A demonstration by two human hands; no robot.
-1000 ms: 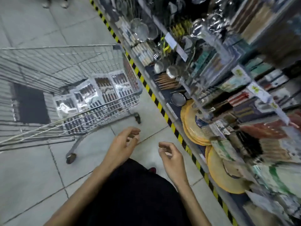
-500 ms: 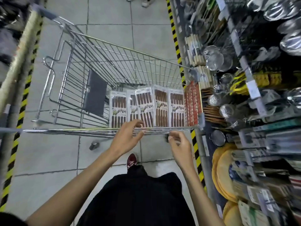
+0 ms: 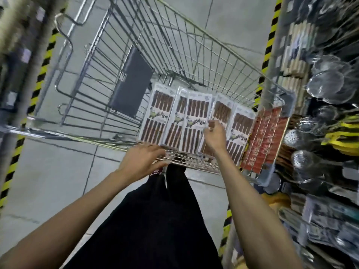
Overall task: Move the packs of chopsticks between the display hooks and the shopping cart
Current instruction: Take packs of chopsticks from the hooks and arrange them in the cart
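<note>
Reaching into the shopping cart [image 3: 194, 45], a shopper's right hand [image 3: 214, 135] pinches one pack of chopsticks [image 3: 221, 111] in the row at twelve o'clock, while the left hand [image 3: 143, 162] rests flat-fingered on the rim. The likely next move is to lift the pack clear toward the display rack [image 3: 303, 61] at three o'clock.

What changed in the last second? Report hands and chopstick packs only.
The right hand reached forward into the shopping cart and now pinches one pack of chopsticks, fourth from the left in the row. The left hand moved up to the cart's near rim, open. Both hands were empty and lower a second ago. The other packs and the red packs stay leaning in their row.
</note>
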